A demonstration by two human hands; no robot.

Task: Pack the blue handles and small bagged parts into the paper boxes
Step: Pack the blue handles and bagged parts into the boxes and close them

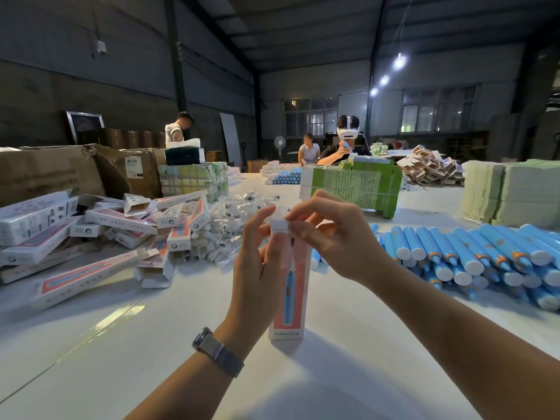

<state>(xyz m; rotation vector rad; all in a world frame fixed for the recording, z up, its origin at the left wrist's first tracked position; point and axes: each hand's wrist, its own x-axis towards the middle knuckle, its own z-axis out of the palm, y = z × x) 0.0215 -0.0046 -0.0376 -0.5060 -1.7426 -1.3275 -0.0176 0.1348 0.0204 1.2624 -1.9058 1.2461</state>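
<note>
I have a box (289, 286) standing upright on the table (151, 344), its top end up between my two hands. My left hand (257, 265) wraps the upper part of it, thumb along the front, while my right hand (330, 234) pinches the white top flap, fingers curled over the opening. I can't tell whether a handle and bagged part are already inside. I judge this to be the closing step: the flap looks ready to tuck. Next I would need to fold it down and push the tab in squarely, left hand holding the box steady so it does not buckle. Loose blue handles (472, 256) lie stacked to my right, the bagged parts (230, 219) heap just behind the box, and more boxes (100, 231), some with open flaps, pile to my left.
</note>
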